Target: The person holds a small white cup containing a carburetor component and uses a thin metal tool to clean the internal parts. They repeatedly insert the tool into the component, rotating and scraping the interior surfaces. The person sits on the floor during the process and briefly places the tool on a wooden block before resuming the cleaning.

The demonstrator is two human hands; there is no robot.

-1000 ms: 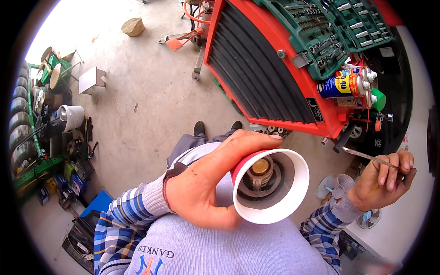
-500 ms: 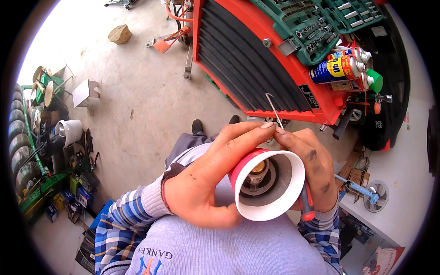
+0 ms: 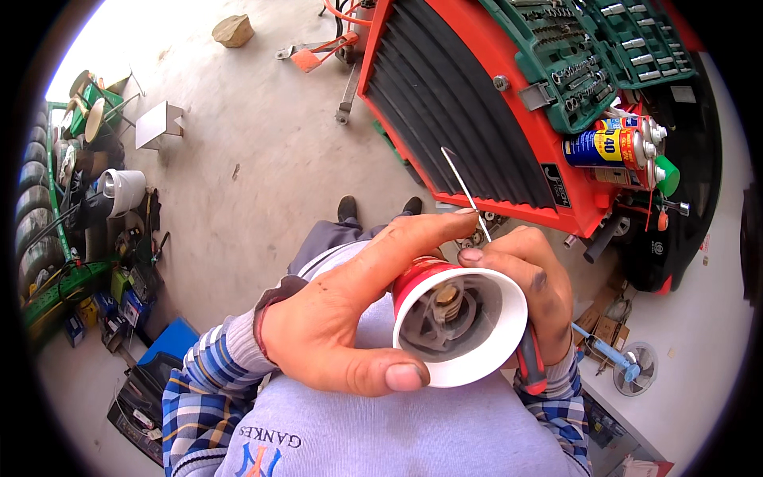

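Between my hands, in front of my chest, a red cup (image 3: 477, 370) with a white rim and inner wall tilts its mouth toward me. Inside it show a dark ring-shaped part and a small brass-coloured piece (image 3: 447, 295); what they belong to is unclear. My left hand (image 3: 326, 322) is curved round the cup's left side, thumb along the rim and index finger reaching over the top. Held in my right hand (image 3: 531, 274), beside the cup, is a hook pick (image 3: 532, 366) with a red-and-black handle. Its thin bent shaft points up and away, past my left fingertip.
A red tool cabinet (image 3: 584, 203) with a black ribbed top stands ahead, carrying a green socket set (image 3: 568, 111) and several spray cans (image 3: 608, 147). At right is a blue-handled tool (image 3: 610, 354) by a round clear dish. A white bucket (image 3: 127, 192) stands at left.
My left thumb has come out onto the cup's rim and the left hand looks looser. The pick's hooked tip has shifted left and up, with my right fingertips lower. The whole view has shifted slightly.
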